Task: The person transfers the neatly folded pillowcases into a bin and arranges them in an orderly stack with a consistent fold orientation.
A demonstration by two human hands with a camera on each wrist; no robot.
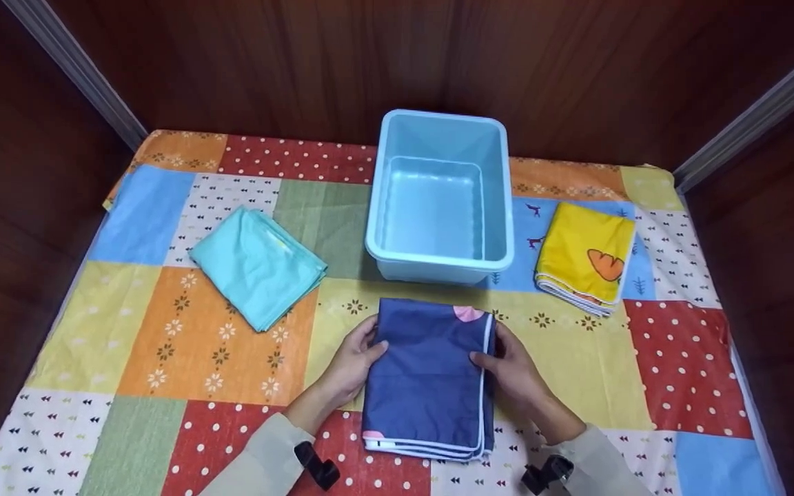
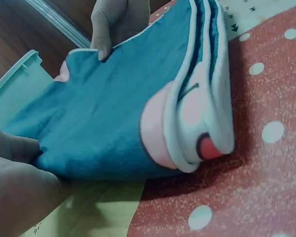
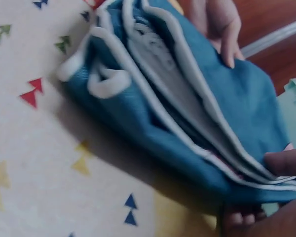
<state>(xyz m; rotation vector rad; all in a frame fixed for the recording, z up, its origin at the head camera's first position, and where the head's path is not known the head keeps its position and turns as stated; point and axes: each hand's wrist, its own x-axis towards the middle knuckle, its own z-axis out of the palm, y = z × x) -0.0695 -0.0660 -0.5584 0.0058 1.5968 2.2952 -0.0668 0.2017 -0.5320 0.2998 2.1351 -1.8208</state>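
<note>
Between both hands is a folded navy cloth [image 1: 424,386] with white piping and pink patches; its layered edges face the person. The left hand [image 1: 355,355] grips its left side, thumb on top and fingers beneath. On the opposite side, the right hand [image 1: 513,362] pinches the piped edge, thumb over and fingers under. In the left wrist view the cloth [image 2: 113,103] looks teal, and its near folds hang just over the tablecloth. The right wrist view shows the stacked layers of the cloth [image 3: 163,98] parting slightly.
A light blue plastic bin [image 1: 431,207] stands just beyond the cloth, nothing inside. To its left lies a folded turquoise cloth [image 1: 259,269]; to its right, a folded yellow cloth [image 1: 586,255] with a carrot print. A patchwork tablecloth [image 1: 231,372] covers the table, with dark wooden panels [image 1: 287,69] around it.
</note>
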